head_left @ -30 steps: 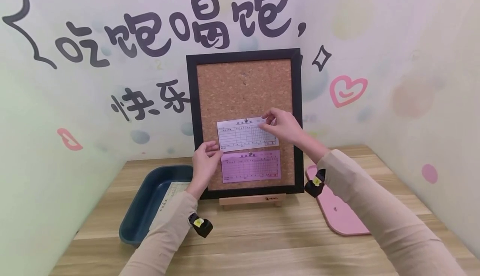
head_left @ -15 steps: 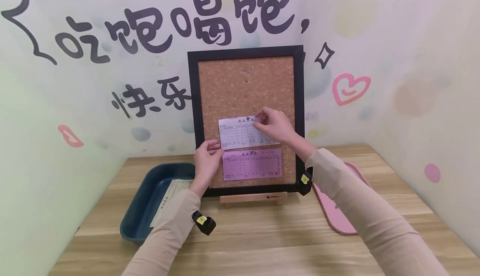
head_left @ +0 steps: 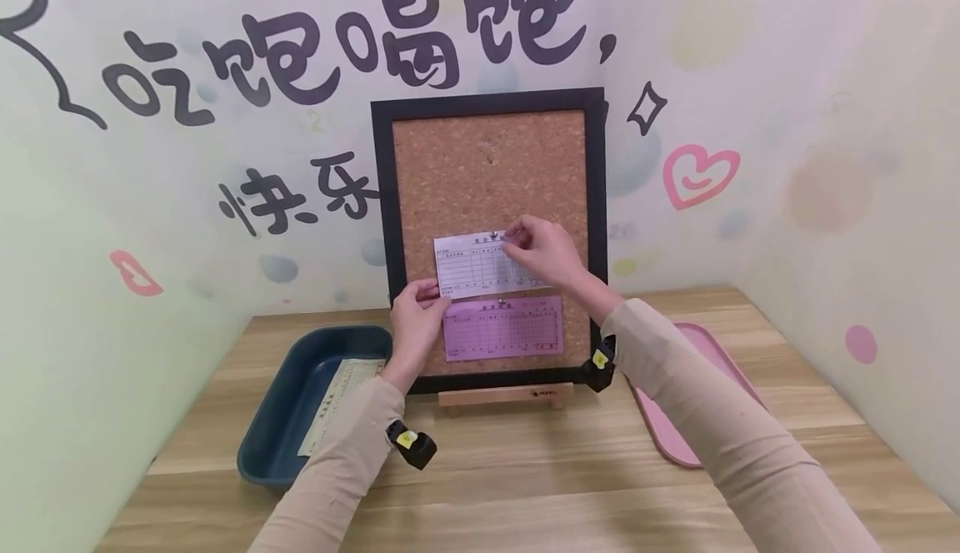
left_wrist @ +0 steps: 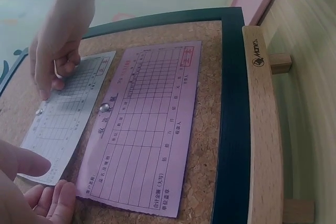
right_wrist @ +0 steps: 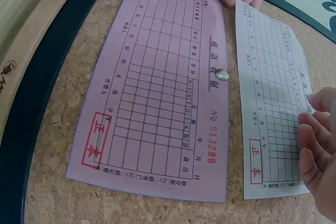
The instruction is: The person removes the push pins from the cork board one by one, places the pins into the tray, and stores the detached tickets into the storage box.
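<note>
Wall (head_left: 795, 52) with black lettering behind; wood worktop (head_left: 495, 486) below. Near the worktop's back edge, cork board (head_left: 487, 169) upright on stand (head_left: 465, 399). On the board's lower half: white slip (head_left: 465, 265) above, pink slip (head_left: 480, 332) below, each with a silver pin at its top edge. Left hand (head_left: 415, 319): narrow grip, white slip's lower left corner between thumb and bent fingers; contact behind the paper hidden. Right hand (head_left: 551, 257): digits bent, tips close together just beside the upper pin (left_wrist: 39, 112); cannot tell whether they hold anything. It hides the white slip's upper right corner in the head view and is cut off by the right wrist view's edge. Left sleeve (head_left: 337, 461) covers part of blue tray (head_left: 262, 419) and the paper (head_left: 341, 394) in it, near the worktop's left edge; right sleeve (head_left: 697, 411) covers much of pink tray (head_left: 667, 428), toward the right edge. Versus 1.0 s ago: right fingertips shifted left along the slip's top, nearer the pin; left hand at same corner. Bare cork spans white slip to top frame bar; only a thin strip separates the slips.
</note>
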A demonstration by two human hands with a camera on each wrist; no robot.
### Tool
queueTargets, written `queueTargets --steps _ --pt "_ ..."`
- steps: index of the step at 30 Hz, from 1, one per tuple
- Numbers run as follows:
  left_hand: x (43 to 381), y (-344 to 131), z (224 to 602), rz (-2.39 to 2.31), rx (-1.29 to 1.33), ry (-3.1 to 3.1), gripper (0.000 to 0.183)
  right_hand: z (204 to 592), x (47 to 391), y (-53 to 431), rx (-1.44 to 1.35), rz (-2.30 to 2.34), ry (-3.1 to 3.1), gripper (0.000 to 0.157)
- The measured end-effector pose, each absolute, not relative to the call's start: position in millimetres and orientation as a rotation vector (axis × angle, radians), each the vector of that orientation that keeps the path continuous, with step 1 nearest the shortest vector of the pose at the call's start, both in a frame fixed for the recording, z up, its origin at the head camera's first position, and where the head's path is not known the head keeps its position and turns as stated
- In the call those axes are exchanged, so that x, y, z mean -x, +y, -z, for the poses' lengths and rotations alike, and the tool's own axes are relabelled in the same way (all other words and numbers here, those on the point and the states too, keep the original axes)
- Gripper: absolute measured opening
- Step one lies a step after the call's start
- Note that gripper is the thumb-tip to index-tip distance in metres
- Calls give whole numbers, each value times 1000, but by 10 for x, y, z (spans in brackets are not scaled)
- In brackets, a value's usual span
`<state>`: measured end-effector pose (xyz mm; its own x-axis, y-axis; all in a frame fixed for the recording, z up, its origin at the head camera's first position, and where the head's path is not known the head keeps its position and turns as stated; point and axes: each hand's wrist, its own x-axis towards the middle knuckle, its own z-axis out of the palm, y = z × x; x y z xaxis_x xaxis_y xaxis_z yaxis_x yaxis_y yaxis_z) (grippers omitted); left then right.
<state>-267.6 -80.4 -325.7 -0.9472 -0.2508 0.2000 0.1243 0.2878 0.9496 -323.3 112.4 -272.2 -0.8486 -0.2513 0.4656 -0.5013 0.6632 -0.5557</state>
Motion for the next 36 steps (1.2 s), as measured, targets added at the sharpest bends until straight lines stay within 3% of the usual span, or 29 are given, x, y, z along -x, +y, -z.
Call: queueTargets --steps 15,36 --pt "2704 -834 3314 1652 -27 -2254 16 2756 3273 1045 -545 -971 -2490 14" --pt "2713 -850 3283 1603 3 -2333 18 2719 3260 900 -513 -941 -2441 11"
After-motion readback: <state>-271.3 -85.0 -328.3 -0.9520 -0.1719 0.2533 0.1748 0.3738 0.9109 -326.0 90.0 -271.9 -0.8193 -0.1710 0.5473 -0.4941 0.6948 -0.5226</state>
